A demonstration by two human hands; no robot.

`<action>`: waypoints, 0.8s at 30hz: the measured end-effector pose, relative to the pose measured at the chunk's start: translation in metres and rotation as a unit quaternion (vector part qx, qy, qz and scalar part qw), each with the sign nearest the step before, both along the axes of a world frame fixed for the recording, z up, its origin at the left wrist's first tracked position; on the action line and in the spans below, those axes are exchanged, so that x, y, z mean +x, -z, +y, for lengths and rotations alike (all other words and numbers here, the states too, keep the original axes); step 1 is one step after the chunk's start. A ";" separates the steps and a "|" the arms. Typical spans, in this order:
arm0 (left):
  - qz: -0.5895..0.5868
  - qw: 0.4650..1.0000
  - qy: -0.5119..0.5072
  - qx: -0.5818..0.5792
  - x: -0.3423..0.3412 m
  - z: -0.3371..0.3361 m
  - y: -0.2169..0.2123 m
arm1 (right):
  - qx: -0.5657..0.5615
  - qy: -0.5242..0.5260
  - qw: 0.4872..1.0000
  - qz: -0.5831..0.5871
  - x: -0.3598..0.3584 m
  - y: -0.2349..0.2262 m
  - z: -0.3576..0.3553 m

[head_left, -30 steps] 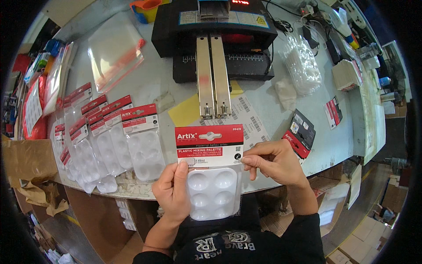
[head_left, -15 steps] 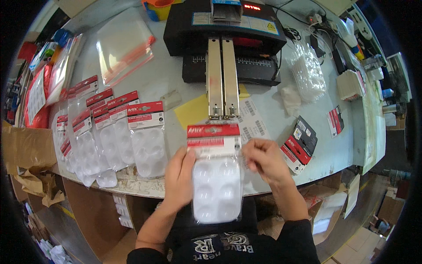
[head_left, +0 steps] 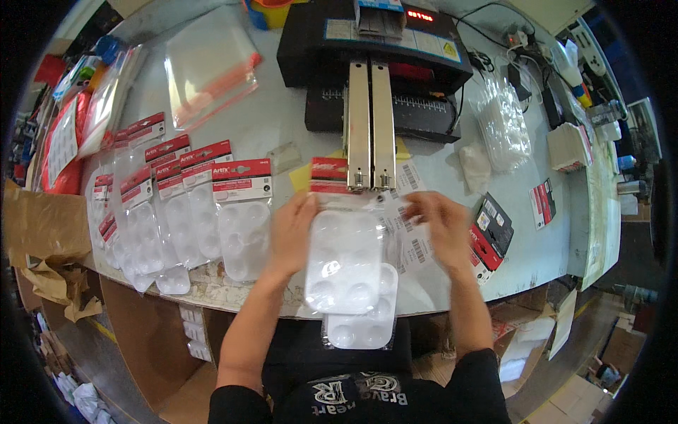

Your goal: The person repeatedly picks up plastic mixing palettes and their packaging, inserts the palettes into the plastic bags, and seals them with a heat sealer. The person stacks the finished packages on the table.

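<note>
Right hand [head_left: 441, 222] blurred; red header card [head_left: 330, 175] partly hidden (metal bars [head_left: 382, 127] in front)

Over on the flat grey table [head_left: 528, 258], bagged white rectangular plastic palettes [head_left: 244, 239] lie left of a black boxy machine [head_left: 409, 56]; flat black-and-red cards [head_left: 494, 230] lie to its right, nearer the front.

Head view, looking down
A wide fisheye faces the surface [head_left: 533, 258] from close above; toward its dark rim, detail seems unclear.
</note>
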State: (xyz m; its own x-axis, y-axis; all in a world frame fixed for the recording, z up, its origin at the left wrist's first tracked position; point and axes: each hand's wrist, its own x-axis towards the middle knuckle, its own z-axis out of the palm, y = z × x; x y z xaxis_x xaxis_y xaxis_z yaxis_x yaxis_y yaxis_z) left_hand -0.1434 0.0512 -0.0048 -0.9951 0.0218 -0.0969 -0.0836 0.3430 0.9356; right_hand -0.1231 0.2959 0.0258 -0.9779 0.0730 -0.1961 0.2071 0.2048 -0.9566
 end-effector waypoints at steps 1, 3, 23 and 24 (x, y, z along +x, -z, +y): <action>0.034 0.989 -0.004 -0.146 -0.001 -0.014 -0.013 | 0.213 0.052 0.975 0.037 0.009 -0.012 0.017; -0.135 0.957 -0.052 -0.250 -0.003 -0.052 -0.041 | 0.333 0.031 0.941 0.057 0.027 -0.032 0.063; -0.183 0.915 0.039 0.358 0.084 0.017 -0.061 | 0.410 0.009 0.912 -0.029 0.068 -0.047 0.050; -0.185 0.913 0.045 0.360 0.086 0.019 -0.065 | 0.287 0.003 0.958 -0.004 0.068 -0.067 0.039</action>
State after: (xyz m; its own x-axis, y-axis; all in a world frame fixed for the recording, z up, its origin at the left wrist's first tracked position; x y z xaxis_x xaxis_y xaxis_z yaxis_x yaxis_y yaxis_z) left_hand -0.0576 0.0701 0.0601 -0.8884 0.2921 -0.3542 -0.4412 -0.3295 0.8347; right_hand -0.0552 0.3354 0.0928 -0.9759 0.1761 -0.1285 0.2158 0.6962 -0.6846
